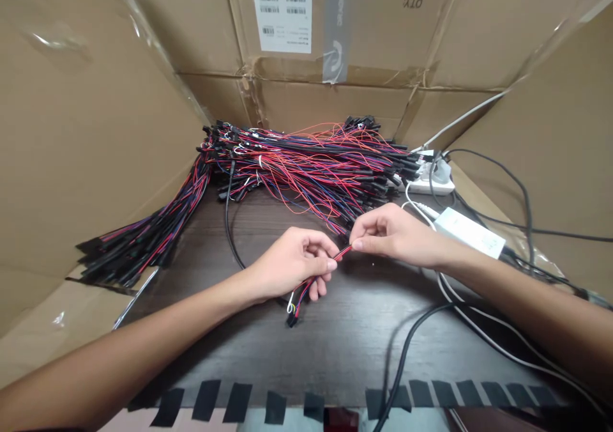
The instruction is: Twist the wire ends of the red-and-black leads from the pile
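Over the middle of the dark table (215, 349), both hands hold one wire harness (343, 252) of red, black and blue wires. My left hand (306, 262) pinches it between thumb and fingers. From below that hand hangs the harness's black connector (292, 321), with a small white loop beside it. Just to the right, my right hand (383, 231) is closed on the wires with thumb and forefinger; its grip hides their far end. A large pile of similar harnesses (306, 163) lies behind the hands.
More harnesses (143, 246) hang over the left edge. A white power adapter (469, 232) and a power strip (433, 179) sit at the right. A black cable (407, 349) crosses the front edge, where several black tape pieces (237, 401) stick. Cardboard walls (86, 131) enclose the table.
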{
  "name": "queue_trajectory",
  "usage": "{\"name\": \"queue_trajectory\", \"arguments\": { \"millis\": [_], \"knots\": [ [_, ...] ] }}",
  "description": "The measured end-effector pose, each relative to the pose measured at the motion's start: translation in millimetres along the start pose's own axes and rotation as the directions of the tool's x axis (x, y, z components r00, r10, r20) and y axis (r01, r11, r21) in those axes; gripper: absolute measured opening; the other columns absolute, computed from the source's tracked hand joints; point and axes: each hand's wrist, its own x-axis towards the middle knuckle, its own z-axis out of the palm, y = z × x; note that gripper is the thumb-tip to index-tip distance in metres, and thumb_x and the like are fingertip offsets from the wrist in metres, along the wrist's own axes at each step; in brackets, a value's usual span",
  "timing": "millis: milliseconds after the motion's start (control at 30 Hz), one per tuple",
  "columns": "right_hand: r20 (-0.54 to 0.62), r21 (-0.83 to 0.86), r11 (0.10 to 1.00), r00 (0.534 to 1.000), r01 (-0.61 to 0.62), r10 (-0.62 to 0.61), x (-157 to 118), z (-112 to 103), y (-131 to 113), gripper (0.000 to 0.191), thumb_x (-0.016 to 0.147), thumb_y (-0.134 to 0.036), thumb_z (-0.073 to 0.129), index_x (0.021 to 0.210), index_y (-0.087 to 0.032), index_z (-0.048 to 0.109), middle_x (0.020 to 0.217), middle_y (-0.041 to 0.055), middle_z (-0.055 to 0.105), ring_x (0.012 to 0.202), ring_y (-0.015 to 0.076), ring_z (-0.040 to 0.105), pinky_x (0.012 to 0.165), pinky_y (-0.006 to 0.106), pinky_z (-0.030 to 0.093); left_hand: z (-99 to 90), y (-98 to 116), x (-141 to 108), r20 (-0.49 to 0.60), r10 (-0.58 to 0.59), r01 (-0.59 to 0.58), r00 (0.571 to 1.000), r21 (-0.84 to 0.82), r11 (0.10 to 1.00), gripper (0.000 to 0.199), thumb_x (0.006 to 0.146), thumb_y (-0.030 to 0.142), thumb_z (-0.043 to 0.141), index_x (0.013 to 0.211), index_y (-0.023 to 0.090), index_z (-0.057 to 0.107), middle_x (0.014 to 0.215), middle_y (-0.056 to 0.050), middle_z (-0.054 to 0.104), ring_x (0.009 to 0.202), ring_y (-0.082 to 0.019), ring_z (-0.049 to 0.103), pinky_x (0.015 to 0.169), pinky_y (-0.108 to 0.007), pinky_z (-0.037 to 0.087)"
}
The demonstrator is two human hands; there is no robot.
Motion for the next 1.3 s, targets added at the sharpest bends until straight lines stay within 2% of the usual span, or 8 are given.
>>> {"name": "queue_trajectory", "arguments": {
  "millis": [167, 467, 767, 1033, 1300],
  "knots": [
    [0.011, -0.010, 1.000, 1.000, 0.013, -0.013, -1.2, 4.1, 1.3, 0.019, 0.072, -0.031, 0.062, 0.070, -0.012, 0.061, 0.059, 0.0004, 0.056, 0.054, 0.0097, 0.046, 0.052, 0.022, 0.037, 0.4, -0.7, 0.4, -0.026, 0.007, -0.008, 1.000, -0.004, 1.000, 0.016, 0.071, 0.024, 0.069, 0.070, 0.012, 0.058, 0.054, -0.001, 0.061, 0.045, -0.013, 0.060, 0.039, -0.021, 0.048],
    [0.038, -0.045, 0.999, 0.999, 0.027, -0.025, -0.9, 5.3, 4.7, 0.020, 0.076, -0.031, 0.061, 0.072, -0.011, 0.062, 0.060, 0.0005, 0.056, 0.054, 0.0094, 0.044, 0.052, 0.022, 0.036, 2.1, 7.1, -1.8, -0.111, -0.006, 0.022, 0.994, 0.137, 0.990, 0.007, 0.073, 0.016, 0.063, 0.069, 0.010, 0.064, 0.055, -0.001, 0.063, 0.043, -0.011, 0.060, 0.045, -0.020, 0.047],
    [0.057, -0.049, 0.999, 0.998, 0.019, -0.016, -0.8, 9.1, 3.5, 0.019, 0.076, -0.030, 0.059, 0.071, -0.011, 0.060, 0.058, -0.0011, 0.051, 0.052, 0.0085, 0.041, 0.050, 0.021, 0.032, 3.2, 6.0, -1.5, -0.092, -0.036, 0.045, 0.995, 0.099, 0.994, 0.006, 0.072, 0.014, 0.063, 0.068, 0.011, 0.060, 0.054, -0.002, 0.064, 0.045, -0.012, 0.061, 0.048, -0.022, 0.049],
    [0.084, 0.016, 0.999, 0.996, -0.034, 0.033, -1.6, 11.9, 0.5, 0.015, 0.074, -0.027, 0.060, 0.069, -0.012, 0.059, 0.050, -0.0054, 0.044, 0.045, 0.0064, 0.036, 0.044, 0.019, 0.027, 2.6, 5.6, -2.2, -0.075, -0.055, 0.061, 0.996, 0.083, 0.995, 0.007, 0.072, 0.015, 0.062, 0.066, 0.012, 0.059, 0.052, -0.002, 0.063, 0.044, -0.012, 0.061, 0.045, -0.021, 0.048],
    [0.105, 0.014, 0.998, 0.993, -0.058, 0.056, -2.7, 13.8, 1.6, 0.013, 0.077, -0.023, 0.057, 0.074, -0.011, 0.060, 0.047, -0.0049, 0.047, 0.042, 0.0064, 0.040, 0.043, 0.018, 0.030, 2.5, 4.9, -2.4, -0.098, -0.018, 0.038, 0.995, 0.201, 0.979, 0.007, 0.074, 0.014, 0.060, 0.066, 0.012, 0.060, 0.051, 0.000, 0.060, 0.043, -0.011, 0.059, 0.044, -0.020, 0.048]
  ]
}}
